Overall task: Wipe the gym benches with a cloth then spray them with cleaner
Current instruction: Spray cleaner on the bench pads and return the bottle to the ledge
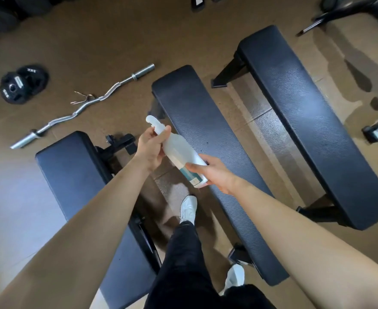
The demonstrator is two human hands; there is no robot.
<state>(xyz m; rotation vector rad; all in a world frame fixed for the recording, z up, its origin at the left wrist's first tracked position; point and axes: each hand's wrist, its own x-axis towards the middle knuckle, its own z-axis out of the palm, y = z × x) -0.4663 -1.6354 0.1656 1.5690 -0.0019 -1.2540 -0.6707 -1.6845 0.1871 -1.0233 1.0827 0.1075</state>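
Three black padded benches lie side by side, each running from 11 to 5 o'clock: the left bench [72, 175], the middle bench [205, 130] and the right bench [306, 119]. One spray bottle [179, 150] is held in the air at the centre, over the gap between the left and middle benches. It is translucent white, with its white trigger head pointing to 11 o'clock and a teal-and-white label near its base.

Two bare forearms reach in from 7 and 5 o'clock. The left hand [149, 148] has its grip clamped round the neck just under the trigger head. The right hand [214, 172] has its grip clamped round the labelled base.

On the floor at 10 o'clock lie one curl bar [83, 108] and a small stack of weight plates [24, 83].
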